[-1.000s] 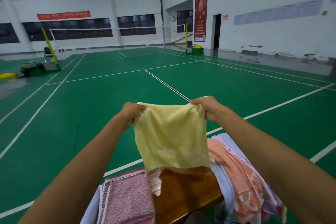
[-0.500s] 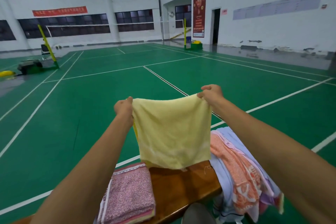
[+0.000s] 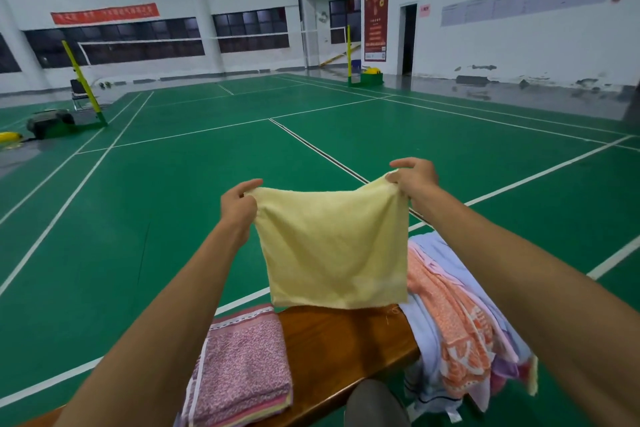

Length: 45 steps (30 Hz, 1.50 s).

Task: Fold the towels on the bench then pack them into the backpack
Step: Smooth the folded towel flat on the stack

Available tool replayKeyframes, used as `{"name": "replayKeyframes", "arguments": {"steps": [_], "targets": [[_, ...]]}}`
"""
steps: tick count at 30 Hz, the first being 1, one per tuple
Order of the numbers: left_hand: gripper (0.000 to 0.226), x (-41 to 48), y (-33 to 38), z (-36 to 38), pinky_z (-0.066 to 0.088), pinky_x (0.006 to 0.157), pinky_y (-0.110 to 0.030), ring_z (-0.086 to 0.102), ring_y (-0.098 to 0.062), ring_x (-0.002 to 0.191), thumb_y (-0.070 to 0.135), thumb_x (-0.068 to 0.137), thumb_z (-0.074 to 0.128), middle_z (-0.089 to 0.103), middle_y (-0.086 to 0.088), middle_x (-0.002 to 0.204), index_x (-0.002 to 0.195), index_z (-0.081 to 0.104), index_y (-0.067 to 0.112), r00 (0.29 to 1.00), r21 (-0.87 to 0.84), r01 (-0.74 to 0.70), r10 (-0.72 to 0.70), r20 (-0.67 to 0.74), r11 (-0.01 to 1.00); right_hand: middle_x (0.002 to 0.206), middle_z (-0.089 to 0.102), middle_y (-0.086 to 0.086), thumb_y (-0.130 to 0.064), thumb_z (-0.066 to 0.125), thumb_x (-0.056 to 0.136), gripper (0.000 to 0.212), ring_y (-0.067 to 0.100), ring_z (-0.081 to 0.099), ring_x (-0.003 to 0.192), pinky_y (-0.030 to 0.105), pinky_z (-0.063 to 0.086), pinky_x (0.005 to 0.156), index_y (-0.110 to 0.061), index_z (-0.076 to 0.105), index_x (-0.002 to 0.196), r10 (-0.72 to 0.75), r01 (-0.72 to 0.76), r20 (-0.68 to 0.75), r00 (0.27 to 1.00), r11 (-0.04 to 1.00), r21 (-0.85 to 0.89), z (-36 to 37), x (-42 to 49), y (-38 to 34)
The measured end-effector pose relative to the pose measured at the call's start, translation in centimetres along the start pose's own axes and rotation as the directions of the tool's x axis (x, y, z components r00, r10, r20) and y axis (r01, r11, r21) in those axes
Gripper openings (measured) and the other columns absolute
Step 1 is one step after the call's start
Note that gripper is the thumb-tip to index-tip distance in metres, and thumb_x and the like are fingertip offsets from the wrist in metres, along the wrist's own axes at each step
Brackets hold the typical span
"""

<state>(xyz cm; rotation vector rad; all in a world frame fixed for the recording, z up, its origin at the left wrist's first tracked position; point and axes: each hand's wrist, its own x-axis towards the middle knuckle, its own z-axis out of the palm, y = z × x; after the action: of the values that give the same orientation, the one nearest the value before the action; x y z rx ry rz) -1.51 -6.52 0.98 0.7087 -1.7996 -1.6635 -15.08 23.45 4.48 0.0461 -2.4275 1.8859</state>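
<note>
Left hand (image 3: 239,206) and right hand (image 3: 412,180) each pinch top corner of yellow towel (image 3: 334,250), mid-frame, hanging taut above wooden bench (image 3: 343,343), likely squaring edges for fold. Folded pink towel (image 3: 242,364) lower centre; unfolded pile (image 3: 460,315) lower right. Backpack unseen. Green court floor (image 3: 173,184) beyond.

Yellow towel (image 3: 332,246) hanging above bench (image 3: 346,347)

The glossy brown wooden worktop (image 3: 343,343) carries a folded pink patterned towel (image 3: 242,367) (a neat stack, its white-banded edge toward the far side) on its left part, while a loose heap of unfolded towels (image 3: 457,326), orange, pale blue and lilac, drapes over its right end.
</note>
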Motion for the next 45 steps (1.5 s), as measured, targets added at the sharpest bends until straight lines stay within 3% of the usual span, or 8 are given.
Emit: {"name": "replayKeyframes", "arguments": {"steps": [5, 7, 11, 16, 23, 33, 39, 45], "targets": [[0.044, 0.0, 0.0, 0.9, 0.052, 0.101, -0.04, 0.061, -0.028, 0.117, -0.007, 0.082, 0.058, 0.065, -0.012, 0.125, 0.117, 0.073, 0.014, 1.0, 0.006, -0.029, 0.029, 0.004, 1.0, 0.105, 0.06, -0.002, -0.007, 0.078, 0.084, 0.026, 0.017, 0.054, 0.103, 0.029, 0.044, 0.092, -0.011, 0.073, 0.109, -0.072, 0.075, 0.029, 0.997, 0.989, -0.128, -0.7, 0.8, -0.2], [0.042, -0.1, -0.1, 0.8, 0.051, 0.101, -0.039, 0.062, -0.028, 0.117, -0.003, 0.084, 0.057, 0.067, -0.012, 0.124, 0.121, 0.071, 0.01, 0.984, 0.261, -0.177, 0.173, 0.04, 0.949, 0.108, 0.064, 0.0, -0.008, 0.078, 0.084, 0.024, 0.017, 0.058, 0.105, 0.031, 0.047, 0.095, -0.012, 0.074, 0.108, -0.102, 0.107, 0.036, 0.994, 0.978, -0.177, -0.9, 1.1, -0.1], [0.039, 0.6, -0.4, 0.6, 0.048, 0.093, -0.041, 0.061, -0.037, 0.113, -0.007, 0.084, 0.05, 0.067, -0.018, 0.117, 0.117, 0.068, 0.002, 0.917, 0.749, -0.378, 0.331, 0.223, 0.543, 0.113, 0.064, 0.002, -0.004, 0.07, 0.086, 0.029, 0.017, 0.056, 0.103, 0.03, 0.047, 0.093, -0.011, 0.074, 0.115, -0.127, 0.194, 0.195, 0.973, 0.906, -0.376, -1.5, 1.1, 0.4], [0.012, -0.7, -0.3, 1.3, 0.042, 0.062, -0.037, 0.061, -0.035, 0.082, -0.004, 0.085, 0.05, 0.057, -0.012, 0.089, 0.087, 0.055, 0.007, 0.842, 0.902, -0.431, 0.372, 0.39, 0.029, 0.091, 0.068, 0.01, 0.005, 0.061, 0.083, 0.02, 0.024, 0.064, 0.078, 0.035, 0.056, 0.066, -0.001, 0.073, 0.097, -0.109, 0.337, 0.346, 0.932, 0.61, -0.717, -2.6, 0.4, 1.8], [0.023, -2.1, 0.8, 2.8, 0.04, 0.061, -0.033, 0.062, -0.028, 0.076, -0.002, 0.085, 0.054, 0.066, -0.007, 0.082, 0.081, 0.042, 0.017, 0.761, 0.865, -0.431, 0.41, 0.502, -0.258, 0.091, 0.042, 0.012, 0.011, 0.043, 0.091, 0.024, 0.028, 0.043, 0.075, 0.038, 0.037, 0.065, -0.005, 0.04, 0.073, -0.412, 0.438, 0.294, 0.863, 0.317, -0.841, -3.7, -0.8, 1.0], [0.03, -1.0, 2.0, 2.7, 0.034, 0.057, -0.036, 0.054, -0.034, 0.072, -0.012, 0.068, 0.063, 0.058, -0.012, 0.075, 0.084, 0.05, 0.01, 0.673, 0.889, -0.434, 0.604, 0.426, -0.143, 0.069, 0.038, 0.003, 0.014, 0.049, 0.09, 0.026, 0.024, 0.047, 0.066, 0.036, 0.037, 0.059, -0.01, 0.041, 0.089, -0.483, 0.418, 0.29, 0.826, 0.181, -0.89, -4.6, 0.0, 1.6], [0.017, -1.0, 1.7, 2.8, 0.031, 0.063, -0.036, 0.052, -0.034, 0.081, -0.009, 0.077, 0.06, 0.056, -0.014, 0.086, 0.086, 0.057, 0.006, 0.722, 0.905, -0.413, 0.571, 0.392, -0.1, 0.077, 0.048, 0.008, 0.019, 0.051, 0.086, 0.03, 0.025, 0.051, 0.068, 0.037, 0.039, 0.058, -0.009, 0.041, 0.092, -0.521, 0.418, 0.224, 0.824, 0.291, -0.86, -4.7, 0.5, 2.0], [0.004, 0.3, 0.9, 2.6, 0.038, 0.066, -0.036, 0.052, -0.03, 0.091, 0.008, 0.088, 0.063, 0.058, -0.01, 0.092, 0.088, 0.068, 0.007, 0.807, 0.898, -0.397, 0.539, 0.241, 0.192, 0.081, 0.056, 0.012, 0.012, 0.044, 0.09, 0.021, 0.029, 0.055, 0.073, 0.04, 0.05, 0.061, -0.006, 0.055, 0.091, -0.492, 0.363, 0.084, 0.867, 0.505, -0.783, -5.2, 1.5, 2.8]]}}
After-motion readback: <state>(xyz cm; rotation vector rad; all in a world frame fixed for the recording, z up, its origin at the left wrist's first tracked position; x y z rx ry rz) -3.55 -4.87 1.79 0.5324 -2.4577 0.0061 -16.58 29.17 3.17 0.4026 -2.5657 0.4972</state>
